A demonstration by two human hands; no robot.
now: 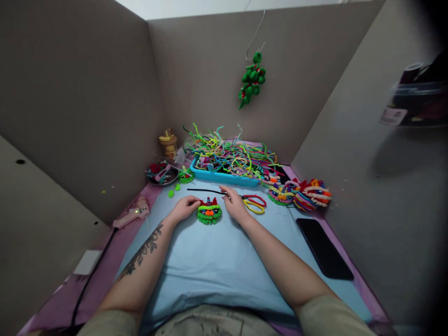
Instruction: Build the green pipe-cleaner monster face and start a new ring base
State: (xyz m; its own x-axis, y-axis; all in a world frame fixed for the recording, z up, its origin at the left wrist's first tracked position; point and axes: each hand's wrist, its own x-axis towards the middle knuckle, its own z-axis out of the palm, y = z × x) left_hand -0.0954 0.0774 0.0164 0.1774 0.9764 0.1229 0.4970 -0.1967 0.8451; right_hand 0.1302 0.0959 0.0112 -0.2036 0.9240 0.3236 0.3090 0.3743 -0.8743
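A small green pipe-cleaner animal head (209, 214) with a red top and orange nose lies on the blue cloth in front of me. My left hand (185, 208) is closed, its fingertips at the head's upper left edge. To the right, my right hand (234, 203) pinches the end of a black pipe cleaner (205, 190), which points left above the head. Scissors (257, 204) with red and yellow handles lie just beyond the right hand, their blades partly hidden by it.
A blue tray (227, 178) heaped with coloured pipe cleaners stands at the back. At left are a metal bowl (170, 177), a second green head (186, 175) and a pink glue gun (135, 212). More craft heads (282, 193) and a black phone (325, 248) lie at right.
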